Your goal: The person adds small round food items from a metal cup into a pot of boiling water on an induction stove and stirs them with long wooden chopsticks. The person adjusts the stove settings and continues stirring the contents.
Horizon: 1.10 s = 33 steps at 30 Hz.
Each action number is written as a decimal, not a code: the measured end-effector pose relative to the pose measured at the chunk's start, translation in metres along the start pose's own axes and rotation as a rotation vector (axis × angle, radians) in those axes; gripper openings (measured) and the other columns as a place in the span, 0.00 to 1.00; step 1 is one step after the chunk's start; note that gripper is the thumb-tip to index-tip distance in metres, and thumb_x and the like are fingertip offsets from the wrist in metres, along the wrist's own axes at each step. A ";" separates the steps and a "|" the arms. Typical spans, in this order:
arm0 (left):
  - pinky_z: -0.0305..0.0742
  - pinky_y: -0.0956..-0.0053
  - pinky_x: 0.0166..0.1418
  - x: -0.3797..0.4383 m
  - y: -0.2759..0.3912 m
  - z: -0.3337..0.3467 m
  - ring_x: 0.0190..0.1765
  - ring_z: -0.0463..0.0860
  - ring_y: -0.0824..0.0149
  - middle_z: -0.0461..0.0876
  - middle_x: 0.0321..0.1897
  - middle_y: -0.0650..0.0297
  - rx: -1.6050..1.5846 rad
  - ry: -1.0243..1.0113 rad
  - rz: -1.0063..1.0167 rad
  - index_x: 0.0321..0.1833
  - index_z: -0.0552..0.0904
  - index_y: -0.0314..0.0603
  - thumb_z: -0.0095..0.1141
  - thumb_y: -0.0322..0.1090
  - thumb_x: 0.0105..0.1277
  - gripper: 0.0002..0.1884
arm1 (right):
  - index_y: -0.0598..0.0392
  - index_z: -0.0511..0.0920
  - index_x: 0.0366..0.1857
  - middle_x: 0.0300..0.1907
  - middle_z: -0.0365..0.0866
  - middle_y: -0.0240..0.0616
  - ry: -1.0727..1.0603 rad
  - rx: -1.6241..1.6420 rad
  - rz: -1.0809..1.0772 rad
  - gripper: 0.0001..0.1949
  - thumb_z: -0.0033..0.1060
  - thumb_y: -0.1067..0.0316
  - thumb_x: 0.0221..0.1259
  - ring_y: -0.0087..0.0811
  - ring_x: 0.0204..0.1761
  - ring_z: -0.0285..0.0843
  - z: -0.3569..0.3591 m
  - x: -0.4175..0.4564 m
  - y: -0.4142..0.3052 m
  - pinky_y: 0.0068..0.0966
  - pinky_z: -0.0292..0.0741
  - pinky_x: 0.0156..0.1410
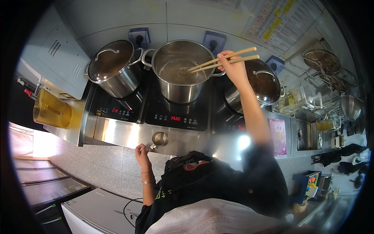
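Observation:
My right hand [230, 65] grips a pair of long wooden chopsticks [210, 63], whose tips dip into the cloudy liquid [175, 71] inside the middle steel pot [182, 93]. That pot has no lid and stands on a black induction cooker [176, 112] with a lit red display. Beside the counter's front edge, my left hand [141, 149] is raised with its fingers curled, close to the handle of a small steel cup [159, 139]. Whether the left fingers touch the handle or hold anything is not clear.
Glass-lidded steel pots stand left [117, 83] and right [260, 84], the right one partly behind my forearm. A yellowish plastic pitcher [52, 109] is at far left. Right of the cookers lie a pink and white packet [277, 136] and a steel sink [305, 131]. A white chest [99, 210] stands lower left.

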<state>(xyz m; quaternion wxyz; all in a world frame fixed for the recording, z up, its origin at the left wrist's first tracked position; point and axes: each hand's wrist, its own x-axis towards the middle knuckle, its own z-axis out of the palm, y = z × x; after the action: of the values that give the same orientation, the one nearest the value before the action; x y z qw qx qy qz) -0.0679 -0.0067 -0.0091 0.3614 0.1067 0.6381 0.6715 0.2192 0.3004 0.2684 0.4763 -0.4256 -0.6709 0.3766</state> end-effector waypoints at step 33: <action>0.71 0.82 0.38 0.004 -0.002 0.002 0.36 0.74 0.75 0.75 0.34 0.68 -0.026 -0.039 0.016 0.37 0.75 0.41 0.52 0.31 0.62 0.03 | 0.63 0.74 0.28 0.19 0.75 0.38 -0.080 0.087 0.139 0.12 0.56 0.63 0.58 0.24 0.17 0.75 -0.008 0.012 -0.030 0.17 0.72 0.21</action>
<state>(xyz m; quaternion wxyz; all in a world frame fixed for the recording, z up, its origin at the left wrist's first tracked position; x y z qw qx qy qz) -0.0689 -0.0026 -0.0118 0.3699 0.1200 0.6211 0.6804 0.2185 0.3016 0.3014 0.4398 -0.4346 -0.6413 0.4544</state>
